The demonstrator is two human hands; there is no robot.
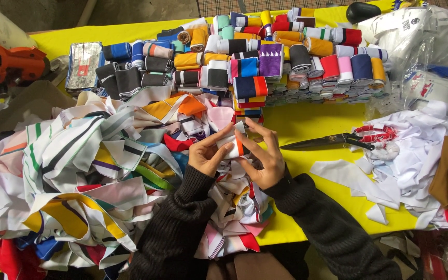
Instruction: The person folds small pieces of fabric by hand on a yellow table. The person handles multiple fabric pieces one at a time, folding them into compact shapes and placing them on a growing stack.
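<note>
A yellow table (312, 124) carries a loose heap (79, 166) of striped collar strips on the left and stacked rolls (265, 57) at the back; scissors (338, 139) lie to the right beside white scraps (416, 150). Over the heap's edge, the left hand (206, 155) and right hand (265, 158) both close on a small roll (233, 145), white with an orange band. Rolling it well seems to call for even tension and aligned edges, thumbs pinning the loose end.

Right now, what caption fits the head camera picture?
Both hands roll a white and orange cloth strip between loose scraps and stacked rolls.
</note>
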